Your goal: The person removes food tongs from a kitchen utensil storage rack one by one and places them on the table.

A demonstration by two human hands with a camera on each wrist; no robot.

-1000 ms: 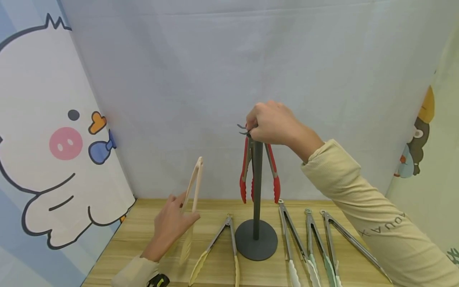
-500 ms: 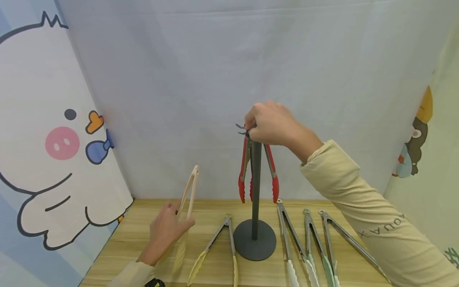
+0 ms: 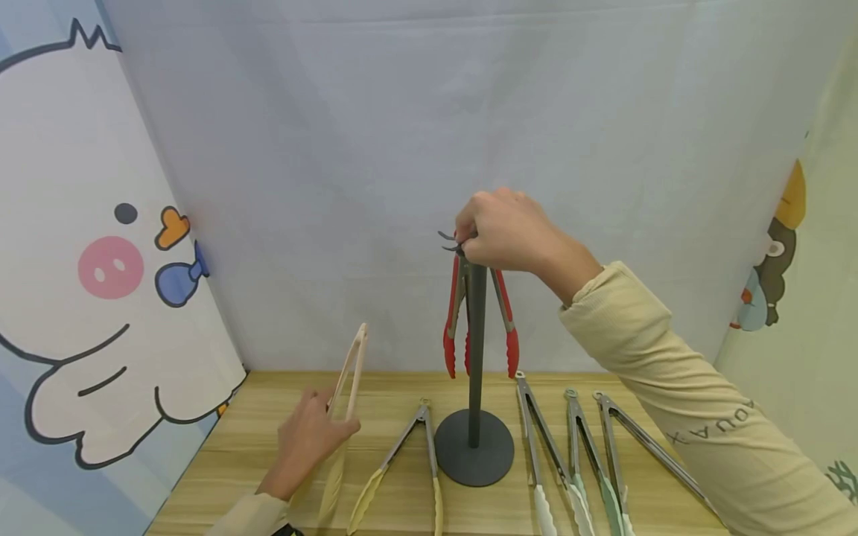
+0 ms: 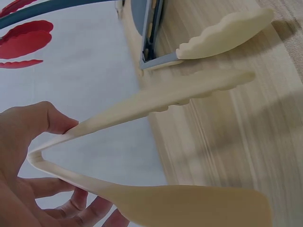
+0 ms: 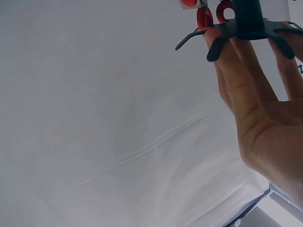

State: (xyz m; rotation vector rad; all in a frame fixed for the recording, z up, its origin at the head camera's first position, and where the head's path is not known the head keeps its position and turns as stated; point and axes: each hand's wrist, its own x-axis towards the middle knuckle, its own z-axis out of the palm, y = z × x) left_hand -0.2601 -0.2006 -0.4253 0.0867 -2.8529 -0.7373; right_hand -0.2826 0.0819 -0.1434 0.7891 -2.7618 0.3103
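My left hand (image 3: pixel 307 439) holds cream tongs (image 3: pixel 357 372), hinge upward, left of the stand. In the left wrist view, the thumb lies on one arm of these tongs (image 4: pixel 128 108) and the fingers on the other; their jaws are spread. My right hand (image 3: pixel 506 229) grips the top of a dark grey stand (image 3: pixel 475 350), its fingers among the curved hooks (image 5: pixel 217 48). Red-tipped tongs (image 3: pixel 512 350) hang from the stand, with more red tips to the left of the pole. Red hanging loops (image 5: pixel 205 18) show beside the fingers. The right hand hides part of the hooks in the head view.
Yellow-tipped tongs (image 3: pixel 366 497) lie spread left of the stand's round base (image 3: pixel 452 454). To its right lie white-tipped tongs (image 3: pixel 544 510), green-tipped tongs (image 3: pixel 611 502) and another metal pair (image 3: pixel 653 447). A pale curtain (image 3: pixel 322 149) rises behind the wooden table (image 3: pixel 234 447).
My left hand has lowered the cream tongs and moved slightly left. The right hand stays at the stand's top. The whole head view has shifted a little.
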